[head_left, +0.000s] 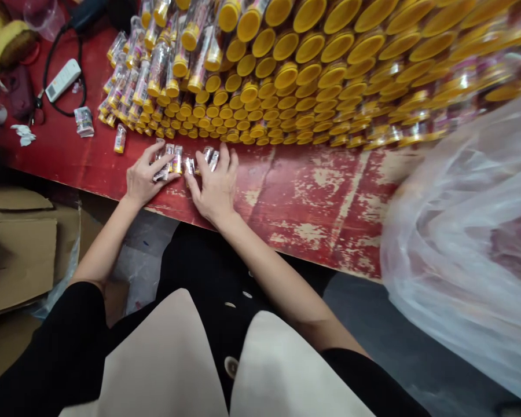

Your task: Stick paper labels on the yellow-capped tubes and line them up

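Several small clear tubes with printed labels and yellow caps (178, 159) lie on the red table near its front edge, between and under my hands. My left hand (145, 175) has its fingers spread around some of them, touching the tubes. My right hand (217, 188) rests with fingers apart over a few more tubes (207, 154) just to the right. Behind both hands rises a large stack of similar tubes (252, 110), their yellow ends facing forward. One single tube (120, 139) stands apart to the left of my left hand.
A large translucent plastic bag (451, 231) bulges over the table's right side. At the left lie a white device (63, 80), a black cable, a small packet (84, 122) and crumpled paper (24, 134). Cardboard boxes (24, 255) sit below left. The red table (304, 202) has worn patches.
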Available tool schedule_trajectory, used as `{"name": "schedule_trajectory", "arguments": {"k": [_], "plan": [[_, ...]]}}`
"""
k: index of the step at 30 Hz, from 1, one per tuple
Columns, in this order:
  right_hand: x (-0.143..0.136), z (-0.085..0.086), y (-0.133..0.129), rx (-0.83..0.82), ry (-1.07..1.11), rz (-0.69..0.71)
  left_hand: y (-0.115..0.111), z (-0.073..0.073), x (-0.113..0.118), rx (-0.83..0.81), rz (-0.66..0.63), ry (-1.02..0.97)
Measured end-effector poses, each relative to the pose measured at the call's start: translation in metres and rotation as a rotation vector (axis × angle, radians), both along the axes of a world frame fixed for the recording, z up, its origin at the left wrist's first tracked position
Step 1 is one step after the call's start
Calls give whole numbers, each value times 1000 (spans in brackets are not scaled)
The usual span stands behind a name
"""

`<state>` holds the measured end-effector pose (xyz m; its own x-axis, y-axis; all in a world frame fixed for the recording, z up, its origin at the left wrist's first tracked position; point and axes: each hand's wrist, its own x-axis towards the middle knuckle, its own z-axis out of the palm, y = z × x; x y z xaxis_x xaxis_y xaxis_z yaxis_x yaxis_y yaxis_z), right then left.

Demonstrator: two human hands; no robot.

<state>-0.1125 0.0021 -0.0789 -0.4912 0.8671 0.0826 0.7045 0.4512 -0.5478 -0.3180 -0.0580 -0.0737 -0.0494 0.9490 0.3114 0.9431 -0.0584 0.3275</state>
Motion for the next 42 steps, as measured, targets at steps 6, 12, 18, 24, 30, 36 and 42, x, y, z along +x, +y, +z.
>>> {"name": "schedule_trajectory", "arguments": {"k": [6,12,18,24,30,36,42], "plan": [[-55,-1,-6,8,-33,19,-3,6,-52,-18,41,9],[-56,-10,-7,57,63,5,-22,9,-56,41,177,-38],[-39,-10,-22,6,-103,44,-35,-2,-56,69,337,-111],[-74,-10,-10,7,-101,-47,-36,0,-50,85,372,-185],[-35,-15,-6,55,115,83,-36,-3,-21,28,254,-107],[-12,-22,3,34,134,115,-22,-7,-16,61,329,-103],[-26,-22,9,6,127,57,-36,-3,-26,151,389,-127]]}}
